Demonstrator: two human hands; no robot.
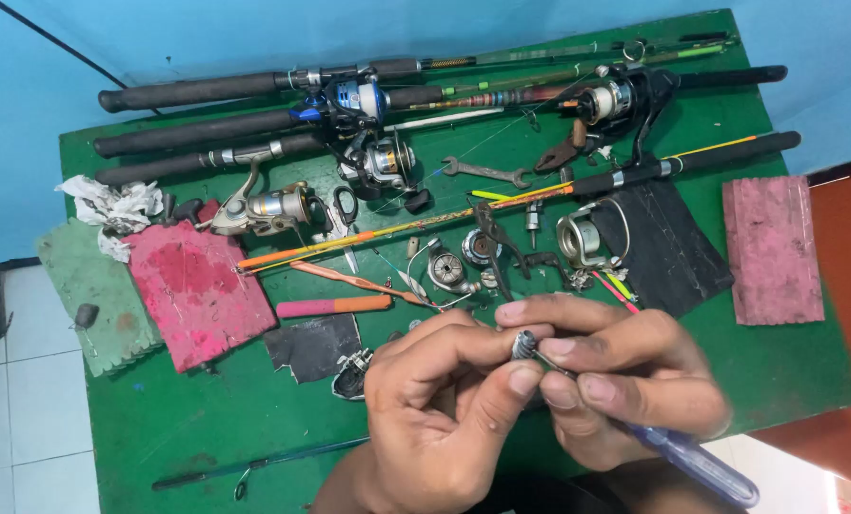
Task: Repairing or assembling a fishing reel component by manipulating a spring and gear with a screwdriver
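Both hands meet low in the middle of the view, above the front edge of the green table [207, 419]. The left hand [440, 409] pinches a small ribbed metal part [523, 344] between thumb and forefinger; the part sits right at the fingertips, just above the thumb nail, and it looks like a small gear or worm piece, though it is too small to tell surely. The right hand [625, 381] is closed around a screwdriver [692, 464] with a clear blue handle; the handle comes out below the palm toward the lower right, and the thin metal shaft goes up-left, its tip touching the small part. The right fingers are pressed together on the shaft, close beside the left fingertips.

Behind the hands, several fishing rods [207, 90] with reels lie across the far side of the table. A wrench [487, 172] and pliers [564, 152] lie near the centre, with loose reel pieces [449, 271] just behind the hands. A pink foam block [197, 286] lies at the left, another pink block [773, 249] at the right, and a black mat [663, 243] between
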